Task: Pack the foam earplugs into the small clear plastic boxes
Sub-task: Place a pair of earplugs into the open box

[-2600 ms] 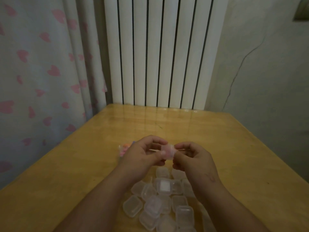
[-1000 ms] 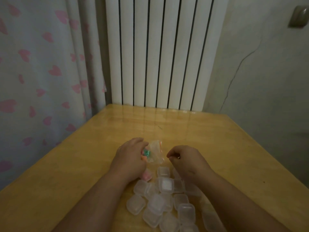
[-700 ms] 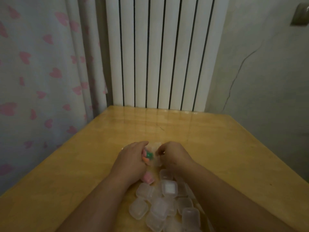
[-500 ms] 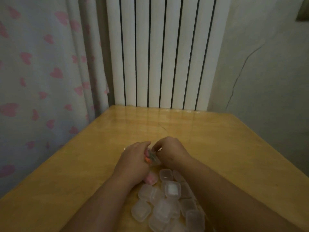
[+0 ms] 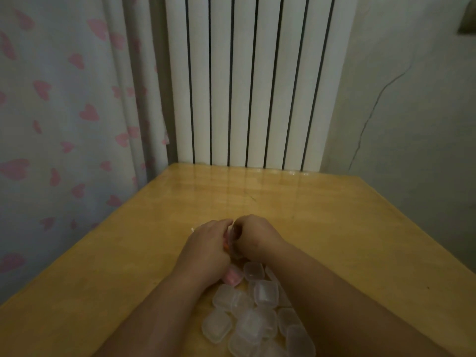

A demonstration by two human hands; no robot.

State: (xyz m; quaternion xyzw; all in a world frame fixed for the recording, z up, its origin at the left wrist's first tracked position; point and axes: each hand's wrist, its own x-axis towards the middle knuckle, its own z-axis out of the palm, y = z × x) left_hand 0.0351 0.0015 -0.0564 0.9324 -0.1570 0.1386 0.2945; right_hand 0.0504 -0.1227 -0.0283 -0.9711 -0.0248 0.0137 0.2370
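Note:
My left hand (image 5: 206, 249) and my right hand (image 5: 256, 235) meet knuckle to knuckle over the wooden table (image 5: 322, 217). Between them they pinch a small clear bag of coloured foam earplugs (image 5: 229, 239), of which only a thin sliver with an orange spot shows. Just below my left hand lies a small clear box with pink earplugs inside (image 5: 233, 277). A heap of several small clear plastic boxes (image 5: 253, 318) lies between my forearms, partly covered by my right arm.
The table's far edge meets a white ribbed radiator (image 5: 244, 86). A pale curtain with pink hearts (image 5: 64, 112) hangs on the left. A grey cracked wall (image 5: 399, 112) stands beyond the table's right edge.
I set down the pink-filled box and my left hand picked up the earplug bag. My right hand then moved left to the bag, and both hands have closed around it.

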